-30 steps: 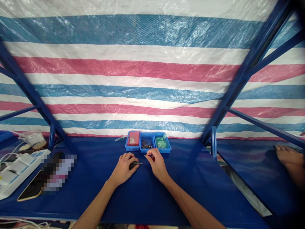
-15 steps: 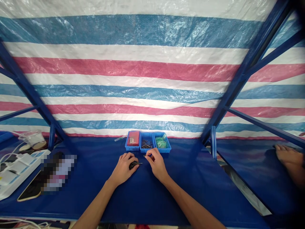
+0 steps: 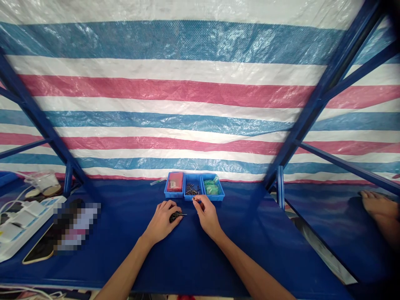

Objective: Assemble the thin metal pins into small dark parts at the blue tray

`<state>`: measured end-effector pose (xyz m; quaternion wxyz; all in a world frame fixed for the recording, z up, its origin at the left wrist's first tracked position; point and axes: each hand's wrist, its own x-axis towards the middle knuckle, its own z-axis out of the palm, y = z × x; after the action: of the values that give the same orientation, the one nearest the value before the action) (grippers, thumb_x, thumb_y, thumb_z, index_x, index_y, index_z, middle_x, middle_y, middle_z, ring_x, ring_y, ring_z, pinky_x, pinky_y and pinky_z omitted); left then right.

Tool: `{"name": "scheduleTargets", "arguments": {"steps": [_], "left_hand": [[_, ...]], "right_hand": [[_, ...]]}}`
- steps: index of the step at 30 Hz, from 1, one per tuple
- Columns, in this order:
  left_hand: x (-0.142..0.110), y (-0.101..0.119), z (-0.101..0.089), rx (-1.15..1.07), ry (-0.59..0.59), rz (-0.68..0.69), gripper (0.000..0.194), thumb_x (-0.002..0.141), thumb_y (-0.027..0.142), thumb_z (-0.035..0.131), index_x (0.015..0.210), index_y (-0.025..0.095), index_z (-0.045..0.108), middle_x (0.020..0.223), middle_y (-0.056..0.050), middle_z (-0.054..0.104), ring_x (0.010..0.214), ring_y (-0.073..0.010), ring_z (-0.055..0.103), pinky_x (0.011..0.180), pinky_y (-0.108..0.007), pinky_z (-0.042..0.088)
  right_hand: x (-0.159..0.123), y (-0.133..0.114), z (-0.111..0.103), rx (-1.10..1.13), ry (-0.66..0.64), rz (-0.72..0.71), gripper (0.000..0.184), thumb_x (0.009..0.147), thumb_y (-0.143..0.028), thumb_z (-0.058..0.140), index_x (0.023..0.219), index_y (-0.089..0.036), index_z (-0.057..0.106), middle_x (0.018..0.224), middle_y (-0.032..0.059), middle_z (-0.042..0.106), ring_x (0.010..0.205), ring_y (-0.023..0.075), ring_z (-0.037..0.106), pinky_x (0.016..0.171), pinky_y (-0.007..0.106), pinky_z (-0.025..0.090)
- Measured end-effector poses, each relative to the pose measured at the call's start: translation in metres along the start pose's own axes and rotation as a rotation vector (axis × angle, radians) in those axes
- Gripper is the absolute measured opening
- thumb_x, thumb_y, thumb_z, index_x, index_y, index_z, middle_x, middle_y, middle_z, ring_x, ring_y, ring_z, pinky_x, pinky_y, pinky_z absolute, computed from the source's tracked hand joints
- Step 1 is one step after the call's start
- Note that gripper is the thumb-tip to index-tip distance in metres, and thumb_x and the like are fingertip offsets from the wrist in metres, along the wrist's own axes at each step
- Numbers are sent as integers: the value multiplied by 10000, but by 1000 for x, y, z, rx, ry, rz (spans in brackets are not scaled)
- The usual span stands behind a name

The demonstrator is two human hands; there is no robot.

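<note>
My left hand [image 3: 163,221] rests on the blue table, its fingers curled round a bunch of dark screws [image 3: 175,216]; one thin shank sticks out past the thumb. To its right, my right hand [image 3: 205,214] pinches a tiny piece between thumb and fingertips, too small to make out. The pinch is just in front of a blue bin of loose dark screws [image 3: 192,190]. Left of that bin stands a blue bin with red packets [image 3: 175,182]. On its right side is a third blue bin holding green bags [image 3: 212,187].
A white power strip [image 3: 34,223] with plugs and a phone [image 3: 40,246] lie at the left. Blue metal posts [image 3: 280,187] rise on both sides before a striped tarp [image 3: 187,91]. Another person's hand [image 3: 378,204] rests on the table at far right.
My right hand has shifted slightly right, away from my left hand, with its fingertips still pinched. My left hand has stayed in place round the screws.
</note>
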<state>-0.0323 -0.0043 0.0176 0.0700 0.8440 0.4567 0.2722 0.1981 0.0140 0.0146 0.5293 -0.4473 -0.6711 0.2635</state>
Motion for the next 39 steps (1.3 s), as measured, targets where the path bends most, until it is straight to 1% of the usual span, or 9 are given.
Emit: {"name": "scheduleTargets", "arguments": {"steps": [3, 11, 16, 20, 22, 25, 29, 33, 39], "left_hand": [[0, 0, 0, 1, 2, 0, 170, 1050, 383, 607, 1166, 305, 704, 1193, -51, 630, 1110, -263, 596, 1000, -465, 484], [0, 0, 1, 6, 10, 5, 171, 1046, 390, 612, 1152, 304, 715, 1176, -48, 633, 1088, -259, 602, 979, -451, 496], [0, -2, 3, 4, 5, -4, 151, 1041, 382, 630, 1146, 312, 712, 1181, -40, 629, 1101, -258, 599, 988, -447, 488], [-1, -2, 3, 2, 3, -6, 154, 1041, 380, 630, 1153, 312, 710, 1193, -41, 627, 1113, -262, 594, 996, -452, 485], [-1, -1, 2, 1, -2, -10, 155, 1043, 381, 626, 1155, 310, 707, 1201, -42, 626, 1117, -263, 592, 996, -455, 484], [0, 0, 1, -1, -11, -16, 157, 1046, 384, 622, 1157, 309, 705, 1202, -42, 624, 1117, -261, 592, 998, -456, 483], [0, -1, 1, -1, -6, -10, 157, 1048, 382, 618, 1156, 309, 705, 1199, -45, 626, 1111, -262, 593, 998, -457, 481], [0, -1, 1, 2, -7, -13, 153, 1044, 376, 626, 1158, 311, 704, 1202, -42, 626, 1118, -265, 589, 998, -457, 479], [0, 0, 1, 5, -16, -16, 153, 1047, 376, 624, 1155, 302, 702, 1205, -43, 621, 1117, -261, 589, 1003, -462, 474]], "right_hand": [[1, -1, -1, -2, -7, -28, 237, 1072, -366, 534, 1091, -253, 741, 1069, 84, 688, 930, 249, 659, 791, 359, 533], [0, -3, -2, -51, -43, -30, 178, 1016, -325, 604, 977, -261, 766, 1004, 53, 633, 746, 200, 596, 707, 344, 510], [1, -2, -1, -33, -43, -38, 141, 1017, -296, 592, 955, -257, 712, 967, 43, 659, 807, 220, 621, 754, 339, 508], [1, 1, 0, -41, -27, -64, 193, 1053, -310, 529, 946, -253, 680, 946, 47, 673, 882, 237, 643, 822, 352, 506], [1, 3, 0, -25, -25, -47, 223, 1068, -336, 492, 962, -254, 670, 953, 51, 685, 860, 233, 648, 800, 345, 512], [0, 6, 2, 19, -43, 29, 226, 1067, -357, 463, 979, -254, 643, 933, 34, 686, 723, 203, 626, 691, 317, 511], [-2, 7, 3, 40, -81, 101, 160, 1041, -382, 515, 999, -259, 608, 836, -9, 640, 633, 179, 603, 630, 298, 496], [-3, 8, 4, 34, -108, 149, 191, 1048, -436, 512, 1011, -263, 584, 712, -40, 586, 573, 177, 589, 566, 280, 464], [-2, 5, 3, -21, -44, 124, 222, 1037, -451, 535, 953, -247, 555, 739, -30, 574, 631, 175, 579, 626, 283, 461]]}}
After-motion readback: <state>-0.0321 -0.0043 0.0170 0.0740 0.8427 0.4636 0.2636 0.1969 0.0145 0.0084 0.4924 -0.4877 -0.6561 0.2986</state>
